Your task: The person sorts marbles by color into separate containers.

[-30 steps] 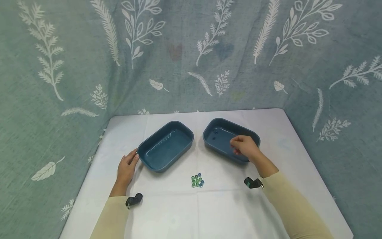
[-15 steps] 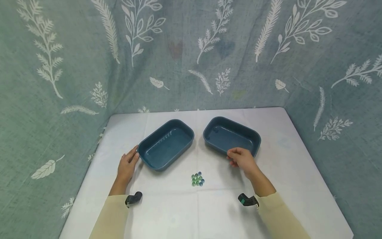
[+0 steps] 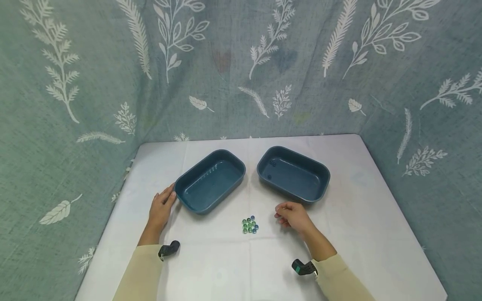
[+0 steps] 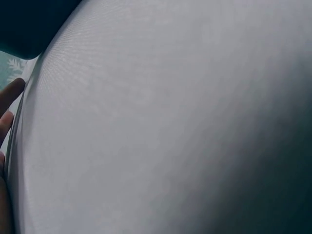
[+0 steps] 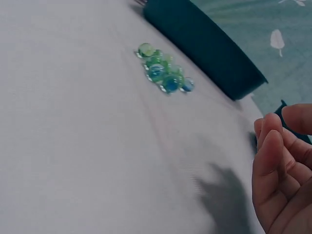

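Several green and blue glass marbles (image 3: 249, 225) sit in a cluster on the white cloth; the right wrist view shows these marbles (image 5: 165, 68) up close. To their right, my right hand (image 3: 295, 216) hovers with loosely bent fingers and holds nothing. In the right wrist view a gap shows between that hand's (image 5: 282, 165) thumb and fingertips. My left hand (image 3: 161, 209) rests on the cloth, its fingertips against the near-left end of the left blue tray (image 3: 211, 184). A few small dark marbles (image 3: 273, 163) lie at the left end of the right blue tray (image 3: 297, 177).
A white cloth (image 3: 211, 267) covers the table. Green-blue curtains (image 3: 233, 75) with white leaf prints stand behind and at both sides. A small dark camera (image 3: 169, 249) is strapped to the left wrist, and another camera (image 3: 303, 267) to the right.
My right hand has moved out of the right tray, over its near rim, toward the marble cluster. The marbles inside that tray shifted slightly. My left hand has stayed in place.
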### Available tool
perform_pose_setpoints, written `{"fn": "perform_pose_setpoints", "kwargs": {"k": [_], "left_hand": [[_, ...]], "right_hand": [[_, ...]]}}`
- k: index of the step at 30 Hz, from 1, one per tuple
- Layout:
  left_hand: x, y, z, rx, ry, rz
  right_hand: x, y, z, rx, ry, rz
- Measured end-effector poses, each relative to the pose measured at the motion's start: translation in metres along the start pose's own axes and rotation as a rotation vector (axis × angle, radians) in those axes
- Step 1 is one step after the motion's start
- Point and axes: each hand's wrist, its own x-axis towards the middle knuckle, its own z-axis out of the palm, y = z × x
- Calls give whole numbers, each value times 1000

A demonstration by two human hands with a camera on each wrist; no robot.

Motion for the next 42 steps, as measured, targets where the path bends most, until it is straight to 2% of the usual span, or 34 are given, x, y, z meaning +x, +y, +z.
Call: {"fn": "perform_pose_setpoints", "kwargs": {"k": [9,15,20,30,35,42], "left_hand": [[0,0,-1,7,5,7],[1,2,-1,1,2,-3],[3,2,0,11,-1,-21],[0,0,1,13,-20,-12],[-1,1,0,41,-13,20],[0,0,0,21,13,67]], "right_hand": [[-1,12,19,-49,-72,-7],[-1,18,28,-42,-116,-15],[-3,18,36,-66,-130,-21],[-2,18,49,-100,-161,-21],[-3,18,52,-122,-149,-1],[-4,19,56,-203,-126,-28]]}}
